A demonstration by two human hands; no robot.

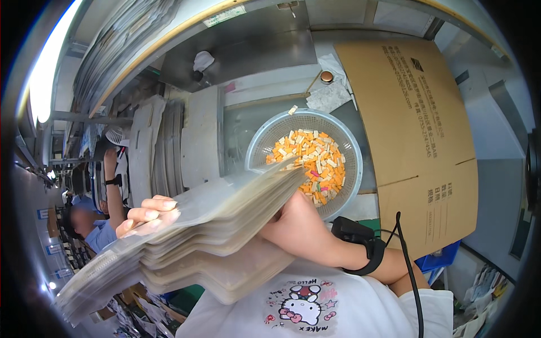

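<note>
A thick stack of thin, translucent plastic sheets (225, 211) is held up in front of my body, tilted, with its layered edges fanned and stepped. My left hand (147, 217) grips the far left side, fingertips curled over the top sheet. My right hand (293, 217) is clasped around the right end, its fingers mostly hidden by the sheets. Just beyond that end sits a round, grey-blue perforated plastic basket (355, 186), and the stack's tip overlaps its rim. Small orange and cream blocks (307, 155) fill it, with a few pink and green pieces among them.
A large flattened cardboard box (417, 141) covers the right side. More flat sheets (163, 146) stand stacked to the left, others on a shelf (121, 45) above. A small round jar (326, 77) lies near crumpled tissue (329, 97). Another person (98, 228) works at far left.
</note>
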